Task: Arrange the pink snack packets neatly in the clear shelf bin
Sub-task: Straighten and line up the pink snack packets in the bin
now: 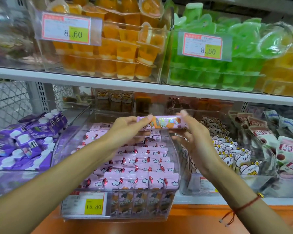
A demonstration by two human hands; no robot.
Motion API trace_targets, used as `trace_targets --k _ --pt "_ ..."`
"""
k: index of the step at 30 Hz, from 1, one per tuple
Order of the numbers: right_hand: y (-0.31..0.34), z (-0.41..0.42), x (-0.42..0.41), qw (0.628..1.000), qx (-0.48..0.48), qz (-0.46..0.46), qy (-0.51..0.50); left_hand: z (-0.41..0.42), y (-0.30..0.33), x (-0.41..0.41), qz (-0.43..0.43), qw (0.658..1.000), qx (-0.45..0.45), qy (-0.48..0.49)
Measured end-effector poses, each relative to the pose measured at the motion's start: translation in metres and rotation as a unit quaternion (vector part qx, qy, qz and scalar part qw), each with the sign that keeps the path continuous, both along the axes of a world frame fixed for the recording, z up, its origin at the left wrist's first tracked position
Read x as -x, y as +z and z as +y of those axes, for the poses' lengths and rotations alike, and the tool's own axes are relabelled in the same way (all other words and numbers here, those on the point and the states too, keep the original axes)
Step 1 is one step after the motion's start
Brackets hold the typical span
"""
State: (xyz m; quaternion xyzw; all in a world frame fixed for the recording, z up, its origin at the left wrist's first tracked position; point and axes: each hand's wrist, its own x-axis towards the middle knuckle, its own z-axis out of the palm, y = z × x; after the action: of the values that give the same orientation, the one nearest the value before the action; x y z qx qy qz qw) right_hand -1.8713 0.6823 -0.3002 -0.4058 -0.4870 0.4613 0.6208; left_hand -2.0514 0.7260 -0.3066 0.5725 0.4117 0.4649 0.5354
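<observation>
Price tag [85, 205]: yellow-and-white label on the front wall of the clear shelf bin [175, 179], at the front edge of the lower shelf.
Pink snack packets [139, 162]: lying in overlapping rows inside the bin, filling it from front wall toward the back.
Left hand [125, 128]: grip closed round the left end of a held stack of pink packets [162, 122], thumb on top.
Right hand [191, 132]: grip pinching the stack's right end, thumb above, fingers beneath.
Held stack: level, above the bin's rear half, clear of the rows.
Neighbours: purple packs [24, 141] in the left bin, bear-print packets [227, 149] in the right.
Upper shelf: orange jelly cups [108, 53] and green jelly cups [235, 53].
</observation>
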Motion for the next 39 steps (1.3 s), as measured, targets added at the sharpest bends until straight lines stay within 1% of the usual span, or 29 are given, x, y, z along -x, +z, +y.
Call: trace_targets --k 2,4,6,8,9,10,11,12,13,15,18,20,23,26,27,29,30,32,33,35,36,38,39 --pt "-0.005 0.000 0.001 0.998 -0.033 -0.032 -0.042 0.003 -0.006 -0.003 0.039 0.998 -0.038 0.005" --pt "-0.010 0.003 -0.001 0.994 -0.053 -0.039 -0.093 0.009 -0.009 -0.003 0.115 0.988 -0.105 -0.016" --pt "-0.014 0.009 -0.005 0.987 -0.057 -0.039 -0.144 0.019 -0.016 -0.001 0.202 0.965 -0.161 -0.048" --pt "-0.016 0.020 -0.008 0.978 -0.054 -0.067 -0.189 0.029 -0.023 0.000 0.291 0.940 -0.165 -0.074" --pt "-0.017 0.027 -0.009 0.972 -0.053 -0.100 -0.207 0.034 -0.027 -0.001 0.340 0.922 -0.165 -0.087" --pt "-0.017 0.034 -0.010 0.966 -0.053 -0.135 -0.215 0.037 -0.029 -0.002 0.399 0.893 -0.185 -0.096" --pt "-0.016 0.040 -0.010 0.960 -0.054 -0.169 -0.215 0.039 -0.029 -0.003 0.460 0.857 -0.212 -0.100" --pt "-0.015 0.045 -0.009 0.953 -0.056 -0.207 -0.213 0.041 -0.028 -0.003 0.505 0.825 -0.234 -0.094" --pt "-0.014 0.049 -0.008 0.940 -0.058 -0.257 -0.218 0.041 -0.027 -0.001 0.534 0.802 -0.253 -0.085" --pt "-0.008 0.053 -0.007 0.889 -0.070 -0.385 -0.240 0.041 -0.026 0.004 0.563 0.775 -0.275 -0.079" --pt "0.007 0.051 -0.001 0.794 -0.108 -0.554 -0.225 0.037 -0.030 0.008 0.572 0.766 -0.281 -0.079" --pt "0.017 0.052 0.002 0.744 -0.121 -0.631 -0.185 0.036 -0.031 0.007 0.570 0.770 -0.278 -0.072" --pt "0.029 0.056 0.003 0.713 -0.098 -0.685 -0.113 0.036 -0.030 0.006 0.561 0.781 -0.266 -0.066" --pt "0.023 0.061 0.005 0.653 -0.073 -0.751 -0.066 0.037 -0.032 0.005 0.544 0.795 -0.261 -0.066" --pt "0.018 0.063 0.007 0.643 -0.062 -0.762 -0.042 0.037 -0.032 0.005 0.540 0.798 -0.258 -0.068" --pt "0.011 0.067 0.009 0.641 -0.036 -0.766 -0.004 0.036 -0.032 0.005 0.530 0.808 -0.248 -0.069" --pt "0.009 0.068 0.009 0.648 -0.027 -0.761 -0.002 0.035 -0.032 0.005 0.519 0.817 -0.243 -0.064" --pt "0.006 0.061 0.008 0.683 -0.025 -0.730 -0.018 0.035 -0.030 0.003 0.487 0.838 -0.244 -0.045" --pt "0.003 0.054 0.007 0.706 -0.025 -0.707 -0.033 0.035 -0.029 0.000 0.476 0.840 -0.256 -0.040" --pt "-0.009 0.034 0.003 0.747 -0.047 -0.659 -0.074 0.035 -0.025 -0.007 0.475 0.831 -0.285 -0.051" --pt "-0.015 0.021 -0.001 0.762 -0.068 -0.637 -0.094 0.036 -0.024 -0.011 0.483 0.824 -0.290 -0.063" --pt "-0.024 -0.001 -0.009 0.781 -0.088 -0.608 -0.112 0.037 -0.023 -0.017 0.513 0.805 -0.287 -0.084" --pt "-0.029 -0.009 -0.012 0.780 -0.088 -0.609 -0.115 0.039 -0.024 -0.018 0.532 0.792 -0.284 -0.092"
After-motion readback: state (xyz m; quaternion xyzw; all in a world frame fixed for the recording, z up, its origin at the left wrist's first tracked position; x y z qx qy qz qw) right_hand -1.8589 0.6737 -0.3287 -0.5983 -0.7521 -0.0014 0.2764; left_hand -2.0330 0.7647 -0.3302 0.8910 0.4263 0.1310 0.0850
